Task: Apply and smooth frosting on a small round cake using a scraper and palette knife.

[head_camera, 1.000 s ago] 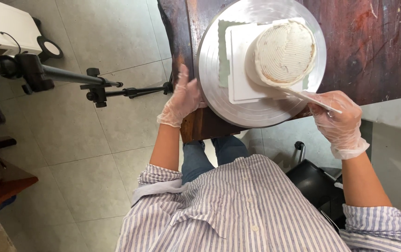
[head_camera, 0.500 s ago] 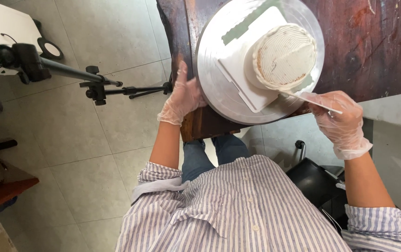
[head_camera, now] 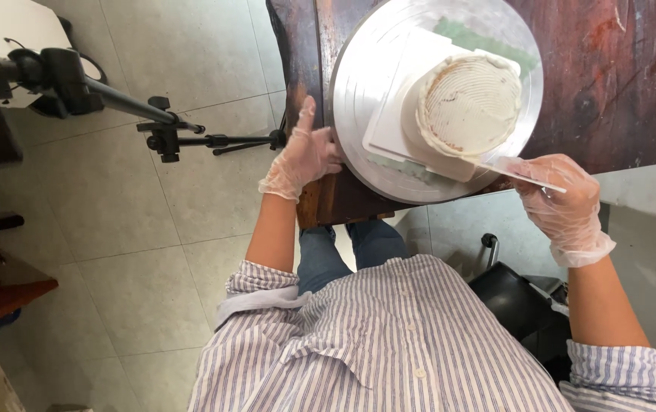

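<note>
A round white cake (head_camera: 469,103) sits in the upper right of the frame. It rests on a white square board (head_camera: 397,122), and the board lies on a big silver turntable (head_camera: 358,69). The turntable stands on a dark wooden table (head_camera: 610,84).

The left hand (head_camera: 305,156), in a thin see-through glove, is near the middle of the frame. Its fingers are spread wide and touch the left rim of the turntable.

The right hand (head_camera: 564,202), gloved too, is at the right. It is closed around a flat clear scraper (head_camera: 515,169), and the scraper's edge touches the side of the cake.

A black tripod (head_camera: 168,133) stands on the tiled floor at the upper left.
</note>
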